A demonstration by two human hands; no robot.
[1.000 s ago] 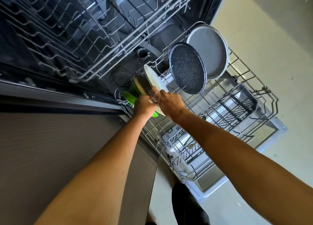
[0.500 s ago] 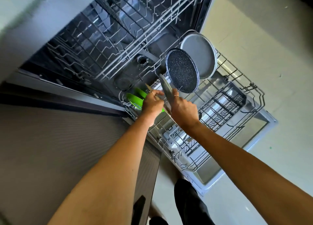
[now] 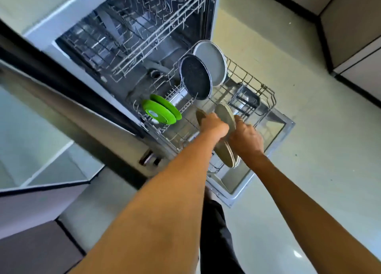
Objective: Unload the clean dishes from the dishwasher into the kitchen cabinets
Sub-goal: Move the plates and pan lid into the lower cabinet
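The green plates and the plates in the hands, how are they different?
The green plates are bright green; the held plates are dull grey-beige. The green plates stand in the lower rack, untouched, while the held plates are lifted between the left hand and right hand. The green plates look smaller. Both pairs are round and turned on edge.

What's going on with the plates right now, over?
Left hand and right hand both gripping beige plates, clear above the rack. Green plates and two pans left inside. Nothing blocking.
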